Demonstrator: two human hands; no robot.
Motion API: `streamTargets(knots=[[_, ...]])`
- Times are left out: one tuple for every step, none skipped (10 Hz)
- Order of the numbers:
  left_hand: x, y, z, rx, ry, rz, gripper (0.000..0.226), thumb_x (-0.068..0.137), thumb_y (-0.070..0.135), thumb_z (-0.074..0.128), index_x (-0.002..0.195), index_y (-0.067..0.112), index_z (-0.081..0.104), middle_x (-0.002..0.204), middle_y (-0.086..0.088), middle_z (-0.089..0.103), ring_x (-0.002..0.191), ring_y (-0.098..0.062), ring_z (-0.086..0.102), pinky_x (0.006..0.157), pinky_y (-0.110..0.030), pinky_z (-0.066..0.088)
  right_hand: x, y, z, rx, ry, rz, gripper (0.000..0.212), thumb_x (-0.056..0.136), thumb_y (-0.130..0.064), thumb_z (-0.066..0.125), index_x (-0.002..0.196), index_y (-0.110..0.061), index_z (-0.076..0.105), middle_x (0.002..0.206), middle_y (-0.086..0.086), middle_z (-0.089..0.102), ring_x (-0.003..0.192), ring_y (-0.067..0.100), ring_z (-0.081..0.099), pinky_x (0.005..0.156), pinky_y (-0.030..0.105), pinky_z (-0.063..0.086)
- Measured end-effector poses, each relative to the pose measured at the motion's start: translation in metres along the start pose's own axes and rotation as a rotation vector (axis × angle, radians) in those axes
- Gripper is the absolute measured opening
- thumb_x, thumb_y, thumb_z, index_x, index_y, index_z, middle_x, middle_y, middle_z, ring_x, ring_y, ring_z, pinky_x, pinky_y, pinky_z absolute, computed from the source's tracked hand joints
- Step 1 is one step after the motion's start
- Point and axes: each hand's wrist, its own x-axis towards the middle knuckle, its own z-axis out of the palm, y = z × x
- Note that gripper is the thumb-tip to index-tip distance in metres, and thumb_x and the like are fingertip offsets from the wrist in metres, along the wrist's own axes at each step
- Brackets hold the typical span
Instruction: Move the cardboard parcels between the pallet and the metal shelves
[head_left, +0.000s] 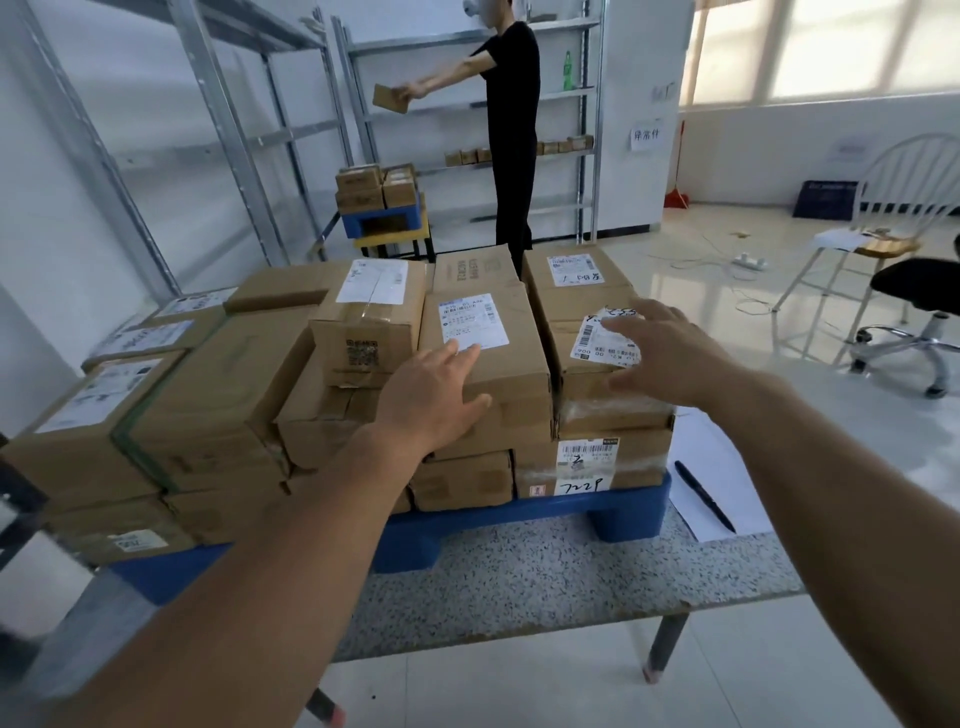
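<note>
On the blue pallet (524, 512), the top middle parcel (493, 358) looks stiff, boxy and fairly light, best clasped by its sides, with left hand (434, 400) and right hand (670, 353) spread wide, holding nothing

A: Where do the parcels (483, 358) sit?
B: Stacked on the pallet (524, 512), which stands on the table (545, 582).
A: And right of the pallet?
B: A pen (704, 496) lies on a sheet of paper (727, 467).
A: Behind?
B: A person (511, 130) stands before the metal shelves (566, 93); left of them, a smaller pallet (384, 221) carries more boxes (376, 187).
</note>
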Motion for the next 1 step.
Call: streamTargets(knots=[[-0.0037, 0.0104, -0.0103, -0.024, 0.15, 0.054, 0.065, 0.093, 0.048, 0.046, 0.148, 0.022, 0.024, 0.154, -0.008, 0.026, 0.14, -0.024, 0.025, 0.112, -0.038, 0.022, -0.009, -0.0333, -0.0024, 0.004, 0.083, -0.112, 0.066, 0.082, -0.031, 0.069, 0.141, -0.029, 0.04, 0.154, 0.002, 0.025, 0.139, 0.024, 0.024, 0.11, 0.042, 0.026]])
